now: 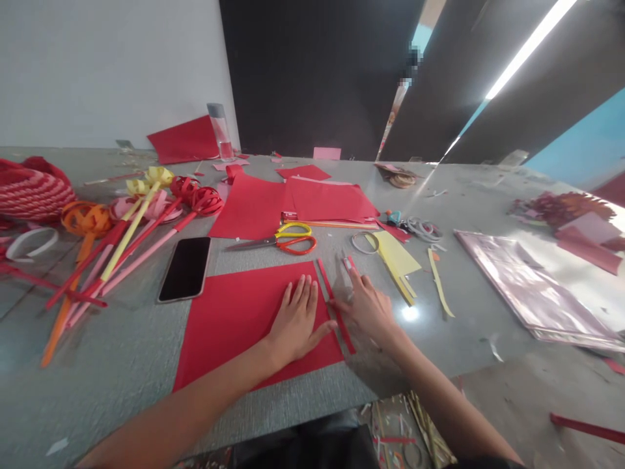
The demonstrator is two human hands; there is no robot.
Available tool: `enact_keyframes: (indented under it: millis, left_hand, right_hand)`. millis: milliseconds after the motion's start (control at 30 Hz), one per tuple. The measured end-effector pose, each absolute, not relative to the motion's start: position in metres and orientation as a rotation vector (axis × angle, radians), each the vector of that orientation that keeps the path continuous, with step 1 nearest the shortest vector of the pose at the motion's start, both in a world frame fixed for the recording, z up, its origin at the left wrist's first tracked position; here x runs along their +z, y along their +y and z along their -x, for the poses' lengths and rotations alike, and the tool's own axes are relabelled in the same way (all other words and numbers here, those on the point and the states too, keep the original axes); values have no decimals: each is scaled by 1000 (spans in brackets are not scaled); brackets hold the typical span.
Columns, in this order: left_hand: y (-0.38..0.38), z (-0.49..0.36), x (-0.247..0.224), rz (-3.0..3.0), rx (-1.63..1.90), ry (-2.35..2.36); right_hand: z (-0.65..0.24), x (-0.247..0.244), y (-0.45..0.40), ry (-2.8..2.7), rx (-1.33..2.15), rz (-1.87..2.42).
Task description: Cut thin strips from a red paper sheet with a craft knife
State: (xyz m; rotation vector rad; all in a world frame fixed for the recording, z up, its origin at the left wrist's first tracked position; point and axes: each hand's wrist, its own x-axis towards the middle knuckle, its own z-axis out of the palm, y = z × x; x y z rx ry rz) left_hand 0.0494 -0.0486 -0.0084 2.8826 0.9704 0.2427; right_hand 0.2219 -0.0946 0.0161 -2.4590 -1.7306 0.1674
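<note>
"Head view: which step is in hand?"

"Probably trimming. The left hand [295, 316] lies flat on a red sheet [239, 312], fingers extended, gripping nothing. Between the hands, just beside the sheet's right edge, lies a narrow red strip [346, 333]. The right hand [368, 306] is partly curled, fingertips at a small red-and-metal tool [348, 262]; whether it grips this cannot be told."

"And the next move?"

"It likely calls for a steady sheet, with the left thumb, at the right edge, kept away from any blade."

"What surrounds them?"

"Left of the left hand, paper-wrapped sticks [131, 231], then a phone [185, 268] at the sheet's corner, which could hinder sliding it leftward. Beyond the hands, scissors [277, 242]. Right of the right hand, yellow paper [401, 255], then a pink packet [532, 280]."
</note>
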Motion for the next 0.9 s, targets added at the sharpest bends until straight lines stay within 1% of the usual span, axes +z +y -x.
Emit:
enact_keyframes:
  millis: [167,400,633,733,900]
  left_hand:
    - [-49,-50,-11,-2922,270,1007]
    - [-53,-53,-1,-2890,179,1090]
    - [-62,-44,8,-2968,-59,646]
    - [-70,-42,18,-2962,-174,597]
    - [-94,-38,26,-2993,-265,586]
  right_hand:
    - [-253,18,-107,-1601,-6,2569]
    - [-286,7,-131,-1500,-39,2508]
    - [-298,-5,-146,-1466,-103,2532]
    - [-296,-4,-148,-1453,-157,2556]
    - [-293,2,-148,-1490,-226,2572]
